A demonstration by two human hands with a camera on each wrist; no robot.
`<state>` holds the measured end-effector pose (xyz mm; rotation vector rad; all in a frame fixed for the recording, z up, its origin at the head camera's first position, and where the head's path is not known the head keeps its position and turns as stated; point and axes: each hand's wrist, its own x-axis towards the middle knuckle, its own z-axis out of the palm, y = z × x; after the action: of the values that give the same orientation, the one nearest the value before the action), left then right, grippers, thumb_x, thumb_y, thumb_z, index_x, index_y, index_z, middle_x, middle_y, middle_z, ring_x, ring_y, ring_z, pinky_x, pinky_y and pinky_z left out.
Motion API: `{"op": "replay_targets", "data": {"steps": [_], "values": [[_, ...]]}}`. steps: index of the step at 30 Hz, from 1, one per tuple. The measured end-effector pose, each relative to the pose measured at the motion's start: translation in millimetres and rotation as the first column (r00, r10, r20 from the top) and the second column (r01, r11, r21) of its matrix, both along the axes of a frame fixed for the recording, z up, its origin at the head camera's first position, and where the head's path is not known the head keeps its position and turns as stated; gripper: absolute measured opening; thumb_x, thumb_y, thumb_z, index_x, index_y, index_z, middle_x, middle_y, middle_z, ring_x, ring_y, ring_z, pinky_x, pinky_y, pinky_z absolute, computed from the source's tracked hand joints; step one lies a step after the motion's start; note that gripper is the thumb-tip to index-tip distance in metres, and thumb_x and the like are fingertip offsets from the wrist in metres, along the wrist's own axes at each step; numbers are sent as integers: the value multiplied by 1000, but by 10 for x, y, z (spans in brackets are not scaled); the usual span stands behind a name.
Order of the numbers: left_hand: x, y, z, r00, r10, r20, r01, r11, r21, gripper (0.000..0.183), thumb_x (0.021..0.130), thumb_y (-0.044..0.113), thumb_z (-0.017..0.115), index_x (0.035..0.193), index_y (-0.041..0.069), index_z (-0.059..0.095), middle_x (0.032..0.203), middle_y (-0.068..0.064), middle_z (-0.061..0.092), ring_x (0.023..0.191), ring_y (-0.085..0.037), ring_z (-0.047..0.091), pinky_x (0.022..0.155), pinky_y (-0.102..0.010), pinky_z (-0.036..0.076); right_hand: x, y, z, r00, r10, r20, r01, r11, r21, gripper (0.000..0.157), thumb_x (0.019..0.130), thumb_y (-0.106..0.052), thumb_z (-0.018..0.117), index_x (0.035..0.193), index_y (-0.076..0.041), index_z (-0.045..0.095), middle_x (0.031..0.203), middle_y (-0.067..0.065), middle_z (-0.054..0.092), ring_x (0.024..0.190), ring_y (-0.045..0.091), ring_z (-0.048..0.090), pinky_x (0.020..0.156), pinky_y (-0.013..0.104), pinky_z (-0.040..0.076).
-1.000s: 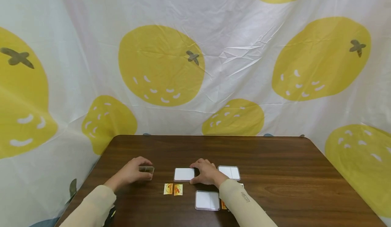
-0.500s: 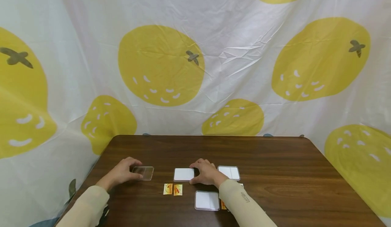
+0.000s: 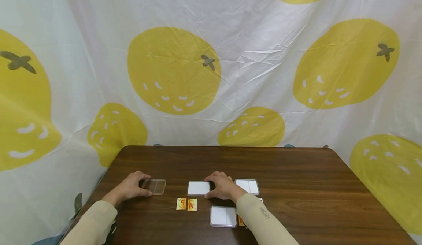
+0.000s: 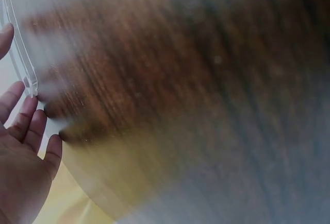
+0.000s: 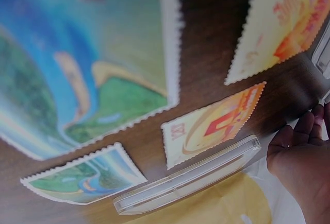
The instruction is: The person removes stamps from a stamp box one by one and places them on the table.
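Observation:
A clear plastic lid (image 3: 155, 187) lies flat on the table's left part, its rim also visible in the left wrist view. My left hand (image 3: 133, 185) is at its left end, thumb and fingers apart and loosely extended. My right hand (image 3: 223, 186) holds a flat clear case with a white insert (image 3: 198, 188) by its right end, forefinger and thumb at opposite edges. Just in front of that case lie two small orange-yellow stamps (image 3: 187, 204). In the right wrist view, blue-green stamps (image 5: 85, 175) and orange stamps (image 5: 214, 123) with perforated edges lie beneath my right arm.
Another clear case with a white insert (image 3: 247, 186) sits right of my right hand, and a third case (image 3: 223, 216) is nearer, left of my right sleeve. The brown wooden table (image 3: 296, 171) ends at a lemon-print curtain (image 3: 257, 73). My sleeve hides part of the stamps.
My left hand has drawn back to the left, uncovering more of the clear lid, which stays on the table. The right hand has kept its place on the case.

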<state>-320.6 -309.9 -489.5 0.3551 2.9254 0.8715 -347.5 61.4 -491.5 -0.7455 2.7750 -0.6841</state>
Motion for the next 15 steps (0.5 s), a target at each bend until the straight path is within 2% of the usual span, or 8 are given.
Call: {"op": "replay_targets", "data": {"steps": [15], "values": [[2, 23, 20, 999, -33, -27, 30, 996, -89, 64, 73, 30, 88, 123, -3, 63, 118, -14, 56, 111, -36, 49, 91, -57, 43, 1, 1, 9, 1000, 10, -26, -10, 1000, 4, 60, 81, -38, 82, 132, -15, 63, 132, 8, 53, 125, 29, 46, 103, 51, 34]]}}
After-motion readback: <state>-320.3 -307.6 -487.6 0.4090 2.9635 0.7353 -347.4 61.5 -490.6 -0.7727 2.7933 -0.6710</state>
